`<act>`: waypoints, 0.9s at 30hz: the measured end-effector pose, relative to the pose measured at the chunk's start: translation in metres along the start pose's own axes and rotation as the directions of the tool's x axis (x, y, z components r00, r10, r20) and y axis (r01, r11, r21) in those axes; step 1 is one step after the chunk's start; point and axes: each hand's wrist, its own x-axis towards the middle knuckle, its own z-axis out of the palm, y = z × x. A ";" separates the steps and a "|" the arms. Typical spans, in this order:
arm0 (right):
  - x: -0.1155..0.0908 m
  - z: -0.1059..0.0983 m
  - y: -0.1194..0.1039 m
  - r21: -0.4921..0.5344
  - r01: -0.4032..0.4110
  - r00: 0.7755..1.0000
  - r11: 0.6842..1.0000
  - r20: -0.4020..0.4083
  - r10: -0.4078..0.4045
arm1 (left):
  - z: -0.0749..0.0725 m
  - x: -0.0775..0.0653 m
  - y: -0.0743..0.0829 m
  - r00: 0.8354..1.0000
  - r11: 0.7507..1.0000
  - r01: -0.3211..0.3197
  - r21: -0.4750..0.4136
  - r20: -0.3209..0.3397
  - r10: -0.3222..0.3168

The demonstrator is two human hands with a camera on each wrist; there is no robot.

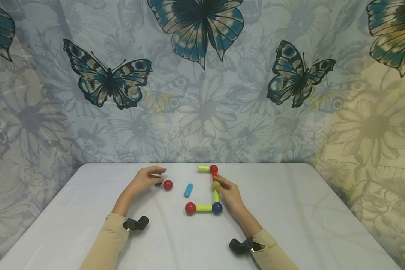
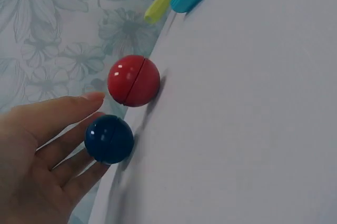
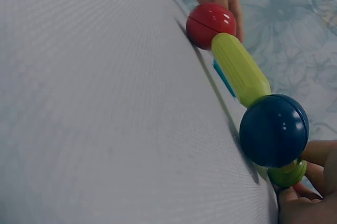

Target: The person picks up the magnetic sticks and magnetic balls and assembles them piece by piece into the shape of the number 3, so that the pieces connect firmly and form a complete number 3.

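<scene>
A chain of toy balls and rods lies on the table. It runs from a red ball [image 1: 190, 208] along a yellow-green rod [image 1: 204, 208] to a dark blue ball [image 3: 274, 130]. Another yellow-green rod [image 1: 216, 196] leads up to a green ball [image 3: 287, 175], then a red rod [image 1: 214, 175] and a far red ball [image 1: 214, 168]. My right hand [image 1: 230, 193] pinches the green ball between thumb and fingers. On the left, my left hand [image 1: 145, 180] reaches around a loose dark blue ball [image 2: 109, 139], fingers extended behind it and thumb apart from it.
A loose red ball [image 1: 168, 185] sits just right of the left hand. Between the hands lies a blue rod [image 1: 188, 190]. One yellow-green rod [image 1: 203, 168] points left from the far red ball, near the white table's [image 1: 273, 180] back edge.
</scene>
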 end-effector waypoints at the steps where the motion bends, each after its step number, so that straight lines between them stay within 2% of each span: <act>1: 0.004 0.000 0.006 -0.001 0.001 1.000 1.000 -0.005 -0.001 | -0.001 -0.002 0.000 1.000 1.000 0.001 0.001 0.006 -0.001; 5: 0.018 0.000 0.027 -0.003 -0.001 1.000 1.000 -0.028 0.001 | -0.003 -0.007 -0.001 1.000 1.000 0.006 0.010 0.019 -0.006; 14: 0.018 0.000 0.027 0.009 0.009 1.000 1.000 -0.019 -0.008 | -0.008 -0.010 -0.003 0.999 1.000 0.009 0.014 0.044 -0.010; 19: 0.016 0.000 0.021 0.021 0.000 1.000 1.000 -0.010 0.000 | -0.008 -0.010 -0.005 0.998 0.999 0.035 0.006 0.045 -0.035; 27: -0.001 0.000 -0.004 0.009 -0.004 1.000 1.000 -0.007 0.004 | -0.005 -0.009 -0.005 0.997 0.997 0.071 0.035 0.021 -0.072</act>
